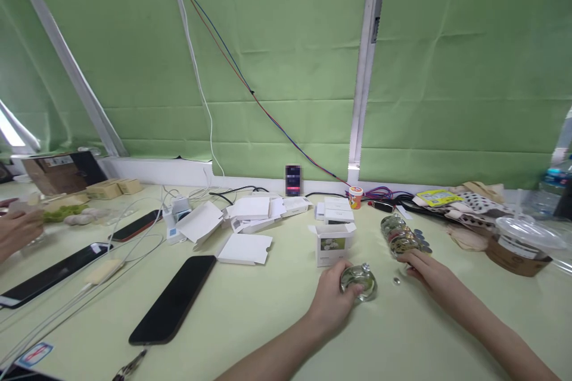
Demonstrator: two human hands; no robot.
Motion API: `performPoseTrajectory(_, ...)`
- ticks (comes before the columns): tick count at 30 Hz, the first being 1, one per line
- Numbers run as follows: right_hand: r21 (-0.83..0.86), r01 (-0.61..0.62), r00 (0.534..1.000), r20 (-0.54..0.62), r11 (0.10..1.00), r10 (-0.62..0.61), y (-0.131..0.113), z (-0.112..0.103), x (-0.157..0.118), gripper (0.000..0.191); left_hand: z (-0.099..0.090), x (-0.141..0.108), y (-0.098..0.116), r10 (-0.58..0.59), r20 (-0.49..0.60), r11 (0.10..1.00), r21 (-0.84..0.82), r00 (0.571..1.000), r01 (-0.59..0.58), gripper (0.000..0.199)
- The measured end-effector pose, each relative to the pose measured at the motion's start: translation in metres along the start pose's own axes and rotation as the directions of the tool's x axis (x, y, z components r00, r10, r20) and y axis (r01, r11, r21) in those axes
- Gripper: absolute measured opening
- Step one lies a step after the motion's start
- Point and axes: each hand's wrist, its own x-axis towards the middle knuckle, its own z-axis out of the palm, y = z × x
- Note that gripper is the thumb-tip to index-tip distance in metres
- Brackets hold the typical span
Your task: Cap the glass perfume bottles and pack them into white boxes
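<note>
Pinching, my left hand [331, 299] likely steadies the glass piece [363, 280]; whether my right hand [419, 269] grips, I can't tell from here.

Single head-worn view: yours, facing forward and down across the near tabletop [250, 303] to green sheeting [290, 41].

creased green sheeting [286, 41] across the back, white upright post [363, 80] right of centre, slanting pale bar [65, 53] at left, white ledge [156, 170] below, bright gap [9, 130] far left, pale yellow-green table [250, 303], even light
</note>
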Motion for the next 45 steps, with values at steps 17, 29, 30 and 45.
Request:
performPoseTrajectory(17,0.376,-0.229,0.973,0.103,0.898,0.205,-0.051,0.017,0.004,0.020,0.002,-0.009,0.010,0.182,0.026,0.980,0.077,0.983,-0.184,0.020)
performPoseTrajectory(29,0.943,-0.334,0.857,0.297,0.015,0.420,-0.066,0.012,0.004,0.024,0.003,-0.008,0.010,0.145,0.037,0.986,0.072,0.989,-0.148,0.018)
performPoseTrajectory(30,0.943,-0.329,0.855,0.317,-0.043,0.411,-0.068,0.012,0.004,0.023,0.004,-0.008,0.009,0.152,0.059,0.985,0.073,0.987,-0.156,0.020)
performPoseTrajectory(45,0.910,-0.364,0.828,0.413,-0.197,0.379,-0.070,0.015,0.005,0.020,0.009,-0.011,0.007,0.120,-0.012,0.988,0.103,0.993,-0.118,0.027)
